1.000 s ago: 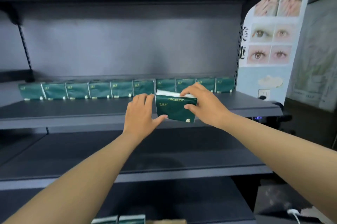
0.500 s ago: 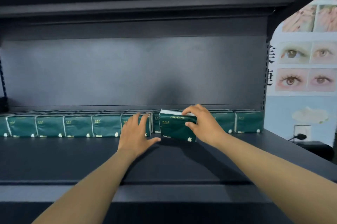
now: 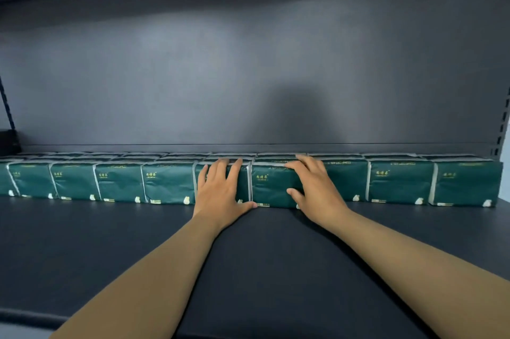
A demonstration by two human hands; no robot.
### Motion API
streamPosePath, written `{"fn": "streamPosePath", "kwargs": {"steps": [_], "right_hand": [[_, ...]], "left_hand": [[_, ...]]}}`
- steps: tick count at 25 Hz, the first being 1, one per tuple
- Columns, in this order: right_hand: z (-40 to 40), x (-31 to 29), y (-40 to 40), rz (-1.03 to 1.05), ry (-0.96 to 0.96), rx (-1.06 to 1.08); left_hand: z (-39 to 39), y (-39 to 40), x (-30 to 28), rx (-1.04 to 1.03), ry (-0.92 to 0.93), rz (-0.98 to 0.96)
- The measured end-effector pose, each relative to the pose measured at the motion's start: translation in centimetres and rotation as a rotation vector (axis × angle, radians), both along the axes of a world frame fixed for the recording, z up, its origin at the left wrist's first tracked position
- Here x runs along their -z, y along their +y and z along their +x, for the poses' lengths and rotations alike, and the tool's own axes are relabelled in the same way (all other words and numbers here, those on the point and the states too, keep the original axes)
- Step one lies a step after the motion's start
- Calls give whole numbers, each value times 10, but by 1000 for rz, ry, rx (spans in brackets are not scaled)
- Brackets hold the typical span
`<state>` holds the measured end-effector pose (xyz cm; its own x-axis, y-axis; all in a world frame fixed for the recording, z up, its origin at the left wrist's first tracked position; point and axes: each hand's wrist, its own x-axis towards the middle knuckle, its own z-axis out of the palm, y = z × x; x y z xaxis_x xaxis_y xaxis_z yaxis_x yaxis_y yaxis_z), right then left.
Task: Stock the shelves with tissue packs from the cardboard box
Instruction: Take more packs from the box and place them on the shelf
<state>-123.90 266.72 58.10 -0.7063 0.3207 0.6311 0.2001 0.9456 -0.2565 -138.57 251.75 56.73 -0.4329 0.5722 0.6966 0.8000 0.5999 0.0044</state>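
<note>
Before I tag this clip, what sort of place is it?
Likely a shop or stockroom: a dark metal shelf, a slotted upright, and a faced-up row of matching green tissue packs.

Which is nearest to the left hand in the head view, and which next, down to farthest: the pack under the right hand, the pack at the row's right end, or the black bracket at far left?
1. Pack under the right hand, just right of the left hand.
2. Black bracket, far left.
3. Right-end pack, far right.

1 head cam, close in, faces fwd & slightly down at shelf [image 3: 82, 256] and back panel [image 3: 248, 76].
</note>
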Motion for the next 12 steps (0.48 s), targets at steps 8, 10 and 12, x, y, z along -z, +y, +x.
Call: {"fn": "streamPosePath", "kwargs": {"steps": [8,10,12], "right_hand": [[27,-11,-32,114,20,138],[42,-14,-56,116,34,143],[56,-13,-87,128,38,144]], "left_hand": [[20,-23,-8,-9,12,11],[28,-44,-9,3,-18,27],[37,-75,-11,30,-34,32]]}}
